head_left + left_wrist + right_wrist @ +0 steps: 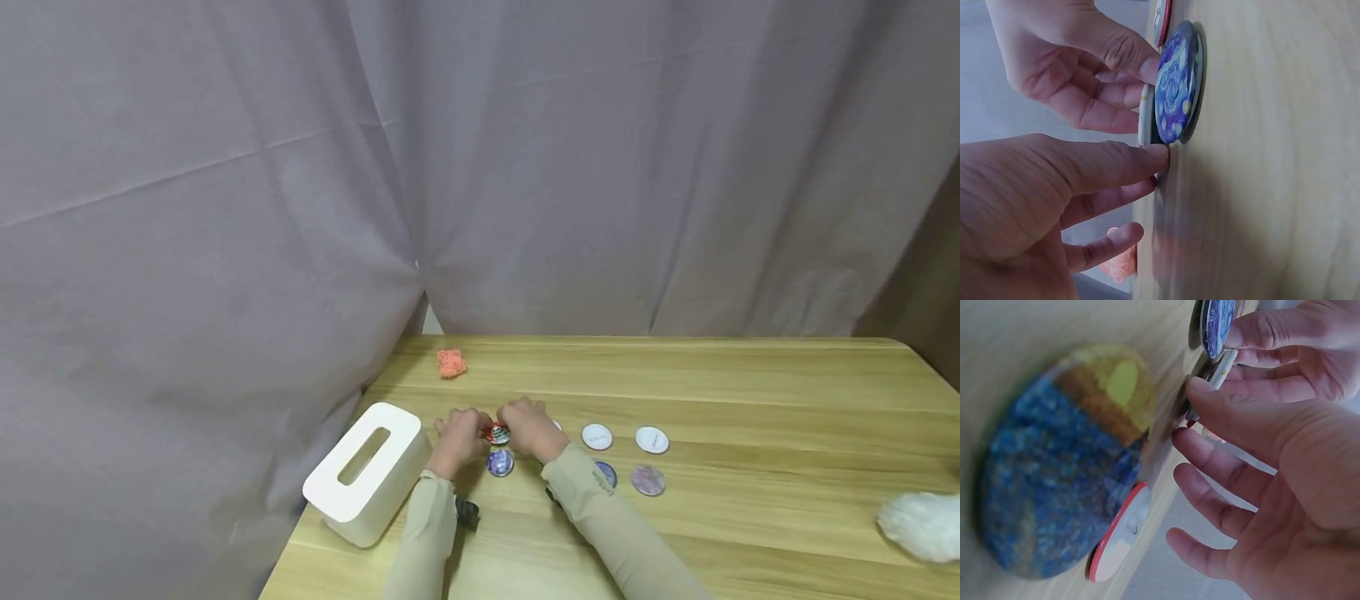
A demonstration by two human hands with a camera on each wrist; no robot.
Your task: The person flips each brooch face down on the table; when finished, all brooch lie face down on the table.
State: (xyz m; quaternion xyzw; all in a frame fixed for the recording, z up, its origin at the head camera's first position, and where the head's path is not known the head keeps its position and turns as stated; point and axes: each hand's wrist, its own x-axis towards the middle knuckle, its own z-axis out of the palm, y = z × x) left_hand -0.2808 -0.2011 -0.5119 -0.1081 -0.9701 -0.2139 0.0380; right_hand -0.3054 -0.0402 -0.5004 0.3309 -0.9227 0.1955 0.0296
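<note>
Both hands meet over a small round badge (498, 434) with a red, green and white picture, at the middle-left of the table. My left hand (459, 440) pinches one edge of it between thumb and fingertips. From the other side, my right hand (531, 428) pinches the opposite edge, its other fingers spread loosely. In the left wrist view the held badge (1145, 115) shows edge-on, partly hidden by the fingers. Right beside it, nearer the body, lies a blue-purple swirl-patterned badge (1175, 87).
Right of the hands lie white discs (597, 437), a pinkish marbled badge (648, 480) and a blue badge (1066, 475) partly under the right sleeve. A white tissue box (363, 471) stands left. An orange textured piece (451, 363) lies behind; a white fluffy thing (922, 525) sits far right.
</note>
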